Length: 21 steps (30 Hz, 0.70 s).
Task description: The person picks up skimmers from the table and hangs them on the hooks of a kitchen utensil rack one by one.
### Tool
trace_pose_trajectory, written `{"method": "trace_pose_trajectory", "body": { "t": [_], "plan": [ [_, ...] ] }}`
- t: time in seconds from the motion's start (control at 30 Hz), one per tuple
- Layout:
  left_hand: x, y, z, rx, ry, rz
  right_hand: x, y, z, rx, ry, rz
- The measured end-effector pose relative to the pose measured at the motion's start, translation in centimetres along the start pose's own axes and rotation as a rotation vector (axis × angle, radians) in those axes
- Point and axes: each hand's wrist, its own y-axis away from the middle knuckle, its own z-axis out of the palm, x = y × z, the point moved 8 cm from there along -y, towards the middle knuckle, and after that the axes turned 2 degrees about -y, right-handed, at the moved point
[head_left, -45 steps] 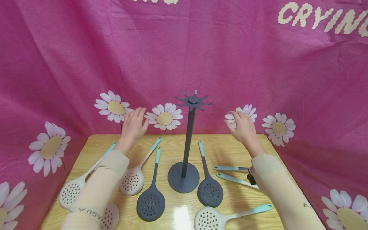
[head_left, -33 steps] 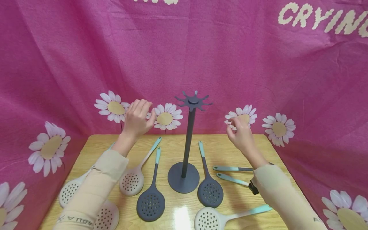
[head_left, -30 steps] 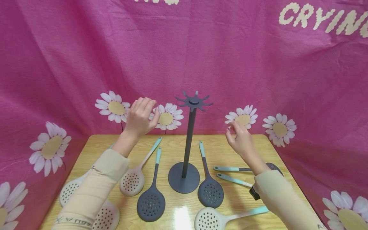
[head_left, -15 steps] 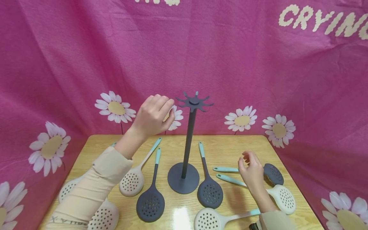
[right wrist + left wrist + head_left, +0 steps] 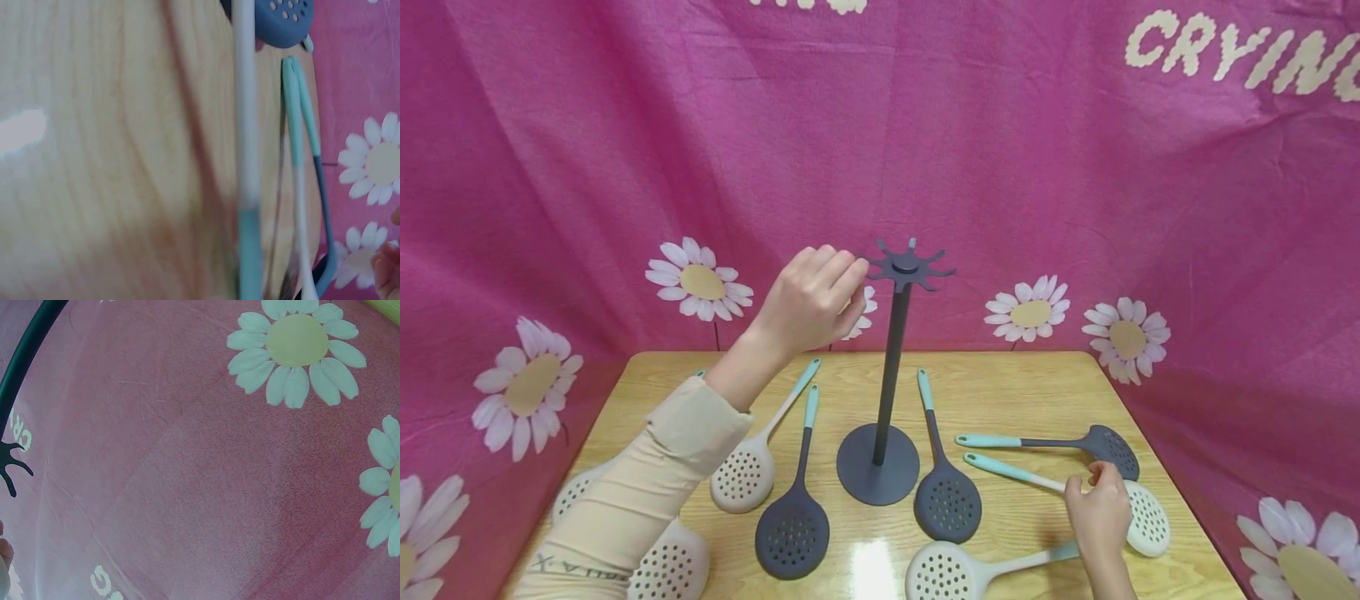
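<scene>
"Looking at the right hand (image 5: 1099,512), how is it?"

"It looks loose. Its thumb and finger are a bit bent, with a gap between them. It is over the neck of a white spoon with holes (image 5: 1148,518). I cannot tell if they touch."

"Where is the rest of that spoon?"

"Its round end pokes out to the right of the hand. Its minty handle pokes out to the left. A dark spoon with holes (image 5: 1112,451) is just past the fingers."

"And the left hand (image 5: 818,296)?"

"It is up high, right by the top of the dark stand (image 5: 891,375). Its fingers are curled, but I cannot tell if they pinch anything. The pole goes down on the hand's right."

"What is below that hand?"

"A pale spoon (image 5: 742,475) and a black spoon (image 5: 792,533), lying on the wooden table (image 5: 1022,383)."
</scene>
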Motion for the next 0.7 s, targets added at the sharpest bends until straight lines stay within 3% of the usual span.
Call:
{"method": "trace_pose_trajectory", "body": {
  "t": [0.17,0.4,0.6,0.7],
  "plan": [
    [0.1,0.0,0.1,-0.006,-0.010,0.009,2.5,0.7,0.6,-0.120,0.072,0.136],
    [0.3,-0.1,0.2,-0.003,-0.026,0.016,4.3,1.6,1.0,-0.217,0.125,0.187],
    [0.5,-0.2,0.3,-0.010,-0.030,0.016,5.5,2.8,2.1,-0.406,0.202,0.255],
    [0.5,-0.2,0.4,-0.018,-0.029,0.009,6.2,3.4,2.7,-0.461,0.209,0.306]
  ]
}}
